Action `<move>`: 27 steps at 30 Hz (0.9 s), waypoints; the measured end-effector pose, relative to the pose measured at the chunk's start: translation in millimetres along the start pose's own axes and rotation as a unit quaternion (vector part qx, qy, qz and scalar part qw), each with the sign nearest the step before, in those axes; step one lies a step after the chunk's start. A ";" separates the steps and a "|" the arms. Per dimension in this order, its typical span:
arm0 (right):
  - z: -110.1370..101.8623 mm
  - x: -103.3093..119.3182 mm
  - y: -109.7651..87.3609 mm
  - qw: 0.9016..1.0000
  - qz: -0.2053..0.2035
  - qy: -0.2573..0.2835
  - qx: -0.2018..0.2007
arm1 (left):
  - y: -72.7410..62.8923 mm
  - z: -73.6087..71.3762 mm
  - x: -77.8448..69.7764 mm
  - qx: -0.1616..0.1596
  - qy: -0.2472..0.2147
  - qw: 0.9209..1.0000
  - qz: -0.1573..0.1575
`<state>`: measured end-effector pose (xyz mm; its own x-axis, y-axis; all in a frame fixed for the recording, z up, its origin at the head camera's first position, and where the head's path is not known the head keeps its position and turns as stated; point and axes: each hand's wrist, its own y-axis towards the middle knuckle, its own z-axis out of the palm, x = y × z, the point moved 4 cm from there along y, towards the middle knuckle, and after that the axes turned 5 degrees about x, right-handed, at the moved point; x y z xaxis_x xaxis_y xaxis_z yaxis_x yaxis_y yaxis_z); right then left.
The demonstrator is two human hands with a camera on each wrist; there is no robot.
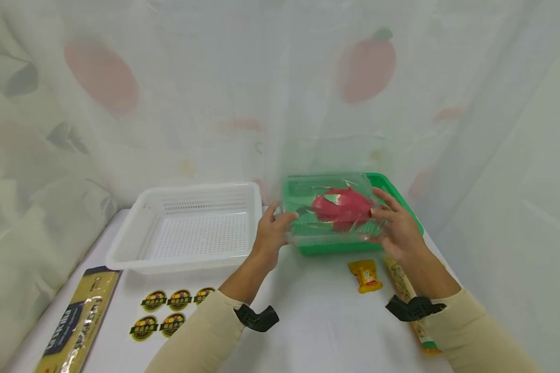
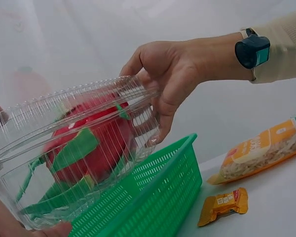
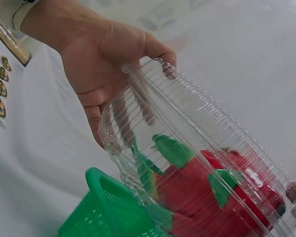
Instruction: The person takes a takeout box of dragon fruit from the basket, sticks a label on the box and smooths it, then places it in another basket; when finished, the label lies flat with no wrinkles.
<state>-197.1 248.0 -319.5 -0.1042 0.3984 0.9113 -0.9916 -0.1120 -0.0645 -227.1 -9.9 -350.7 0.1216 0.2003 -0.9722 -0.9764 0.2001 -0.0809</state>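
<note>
- Soft, diffuse light, fairly bright in the head view
- Both wrist views dimmer and greyer
- Faint, soft-edged shadows on the counter [image 1: 308,321], one just below the white basket [image 1: 186,265]
- Thin glare streaks along the ridged clear container [image 3: 187,108]; bright glints on the spaghetti pack [image 1: 91,316]
- Prints on the curtain [image 1: 280,77] hazy, low in contrast
- Wide-angle stretching toward the head view's edges

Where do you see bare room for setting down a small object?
The widest bare patch of table lies between the left sleeve and small yellow packet, nearer than the green basket; the white basket is bare inside too. Crowded: left, by stickers and spaghetti pack; right, by the long packet; above the green basket, by the held clear box.
</note>
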 end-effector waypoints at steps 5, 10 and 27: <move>4.9 -8.1 -6.2 1.000 -0.006 0.011 -0.001 | -9.0 -5.4 -1.5 0.002 0.018 1.000 -0.004; 8.6 -17.3 -13.7 1.000 -0.010 0.020 -0.004 | -18.2 -10.3 0.5 0.010 0.015 1.000 -0.004; 21.5 -34.0 -39.7 1.000 -0.005 0.003 -0.028 | -51.3 -24.8 9.0 -0.005 0.020 1.000 0.004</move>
<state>-152.6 219.3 -339.2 -0.0947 0.4042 0.9097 -0.9953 -0.0565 -0.0785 -180.4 -42.2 -360.7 0.1066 0.1627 -0.9809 -0.9790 0.1895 -0.0750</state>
